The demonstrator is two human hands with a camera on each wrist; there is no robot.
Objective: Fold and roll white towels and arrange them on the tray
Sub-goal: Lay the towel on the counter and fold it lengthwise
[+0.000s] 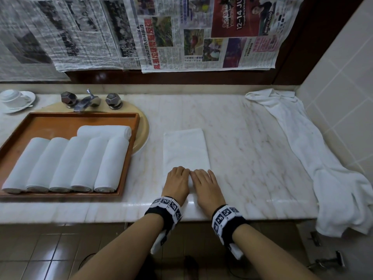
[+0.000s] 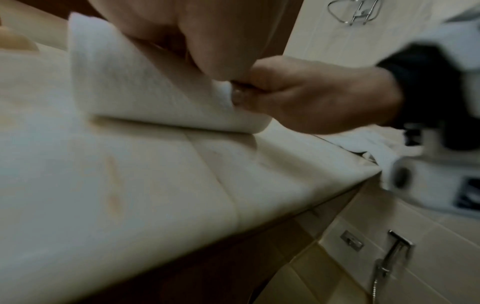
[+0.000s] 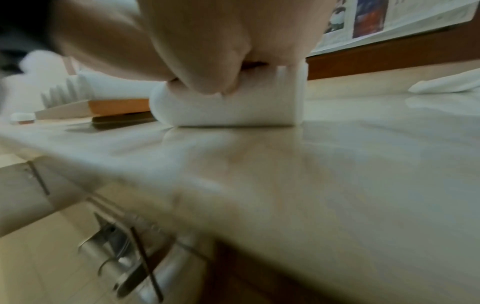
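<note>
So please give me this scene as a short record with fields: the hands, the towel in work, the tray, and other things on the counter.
left hand: grips the near end of the folded towel, fingers curled on the started roll
right hand: grips the same end beside it
folded towel: narrow strip flat on the counter, near end rolled up
tray: wooden, holds six rolled towels, five side by side, one across behind them
loose towel: unfolded, along the right wall
cup and saucer: far left
</note>
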